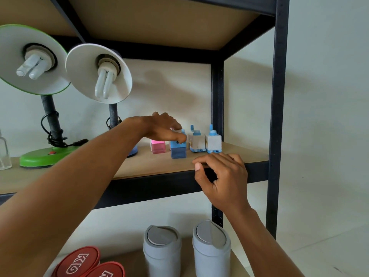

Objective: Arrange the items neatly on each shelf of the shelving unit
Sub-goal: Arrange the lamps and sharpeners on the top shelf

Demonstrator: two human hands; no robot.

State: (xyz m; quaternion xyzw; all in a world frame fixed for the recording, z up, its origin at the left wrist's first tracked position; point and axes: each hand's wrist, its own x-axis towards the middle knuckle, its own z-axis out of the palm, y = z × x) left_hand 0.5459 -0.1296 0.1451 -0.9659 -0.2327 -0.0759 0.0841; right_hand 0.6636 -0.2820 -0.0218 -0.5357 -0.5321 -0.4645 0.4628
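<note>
Right of centre, two white sharpeners (pixel 205 141) stand aligned; left hand (pixel 162 126) fingers clamped on blue sharpener (pixel 178 149), unaligned; right hand (pixel 223 176) fingers loosely curled, empty.

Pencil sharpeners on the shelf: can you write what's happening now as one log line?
left hand: on blue pencil sharpener | right hand: resting on shelf edge, holding nothing | white sharpeners: lined up at right
</note>
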